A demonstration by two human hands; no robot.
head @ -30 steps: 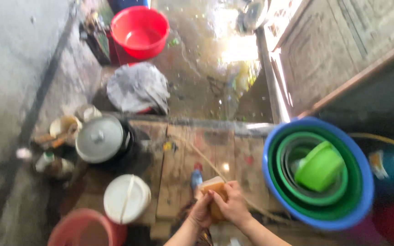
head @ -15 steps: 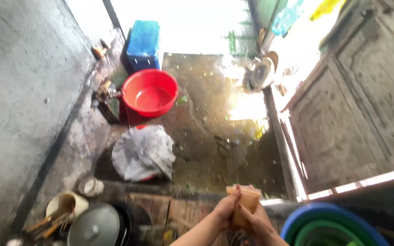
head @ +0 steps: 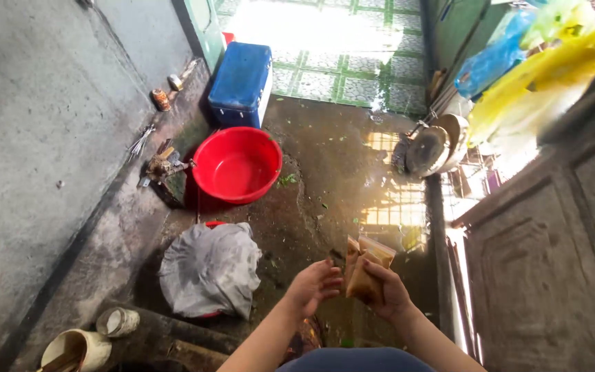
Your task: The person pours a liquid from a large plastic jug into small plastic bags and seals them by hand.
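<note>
Seen from the head camera, the red basin [head: 237, 165] stands on the wet, dark floor [head: 332, 158] and serves as the landmark here. It holds only a shallow film of water over its red bottom. Just behind it, towards the sunlit tiles, stands a closed blue cooler box [head: 242, 83]; what is inside cannot be seen. In front of the basin, nearer the person, a grey cloth [head: 209, 269] lies bunched over something red, of which only an edge shows. Further towards the lower left corner from the basin are a small round tin [head: 117, 321] with something white in it and a pale jug [head: 77, 350] with sticks poking out. To the basin's left, by the grey wall [head: 43, 131], sits a small rusty can [head: 161, 99]. Well to the basin's right, round metal pans [head: 436, 147] lean by the doorway, with blue and yellow plastic bags [head: 538, 62] hanging above them.

The small clear bag of brownish stuff [head: 368, 270] is held up in front of the person, nearer than the basin and to its right. The right hand [head: 388, 295] is clamped around the bag's lower part, fingers wrapped about it. The left hand [head: 311, 286] is open and loose, fingers spread, just beside the bag with its fingertips at the bag's edge; whether they touch it cannot be told.
</note>
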